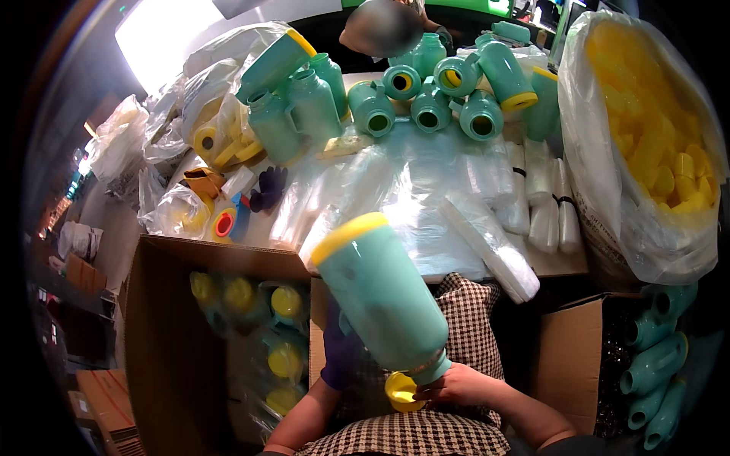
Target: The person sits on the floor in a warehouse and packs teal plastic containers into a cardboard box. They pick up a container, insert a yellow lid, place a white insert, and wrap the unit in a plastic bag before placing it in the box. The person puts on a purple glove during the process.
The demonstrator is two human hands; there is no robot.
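Observation:
A teal jug [384, 304] with a yellow base ring hangs in front of me, tilted with its base up and its neck pointing down toward my right. My left hand [341, 353], in a purple glove, grips it at the handle side; the jug hides most of the fingers. Below the neck, my bare right hand [464, 384] is closed, its fingertips on the edge of a yellow lid [403, 391]. That hand also sits close against the jug's mouth; whether it bears on the neck I cannot tell.
Several teal jugs [430, 106] line the table's far side. Clear plastic bags [414, 190] cover the middle. A big bag of yellow parts [654, 137] stands right. Cardboard boxes hold bagged jugs [285, 357] at left and bare jugs [658, 365] at right. A person [433, 26] is opposite.

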